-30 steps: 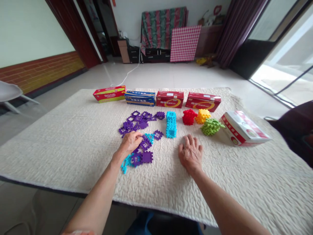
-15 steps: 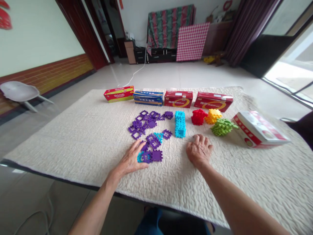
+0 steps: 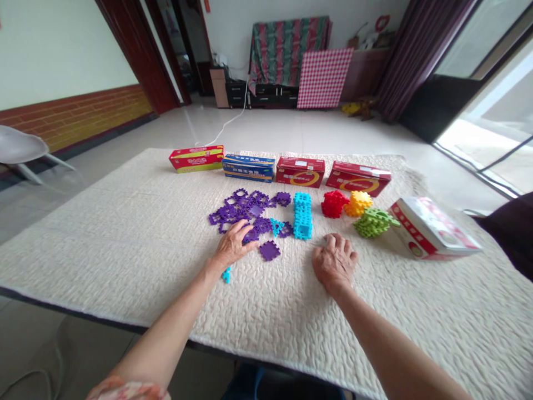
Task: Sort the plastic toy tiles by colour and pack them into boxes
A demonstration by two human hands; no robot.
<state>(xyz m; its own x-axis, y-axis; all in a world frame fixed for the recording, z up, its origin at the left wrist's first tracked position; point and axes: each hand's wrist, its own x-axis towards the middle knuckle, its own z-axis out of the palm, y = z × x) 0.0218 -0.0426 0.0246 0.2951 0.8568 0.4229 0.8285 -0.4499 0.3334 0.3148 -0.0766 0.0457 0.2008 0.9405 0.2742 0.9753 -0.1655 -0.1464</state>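
Note:
My left hand (image 3: 234, 244) curves over the near edge of a spread of purple pieces (image 3: 255, 211), its thumb and fingers apart around one of them. A purple square (image 3: 270, 250) lies flat to the right of the thumb. One small cyan piece (image 3: 226, 275) is beside my left wrist, and a cyan triangle (image 3: 277, 226) sits among the purple ones. My right hand (image 3: 335, 259) rests on the cloth with curled fingers, below a cyan block stack (image 3: 302, 215); what is under its fingers is hidden. Red (image 3: 334, 204), yellow (image 3: 358, 204) and green (image 3: 373, 222) clusters stand further right.
Along the back of the cloth-covered table (image 3: 125, 222) stand a red-green box (image 3: 197, 159), a blue box (image 3: 249, 168) and two dark red boxes (image 3: 300, 172). A white and red box (image 3: 433, 228) is at the right.
My left hand has moved forward, with purple pieces pushed up toward the pile. The small cyan piece now lies clear of it by my wrist. My right hand stays on the cloth.

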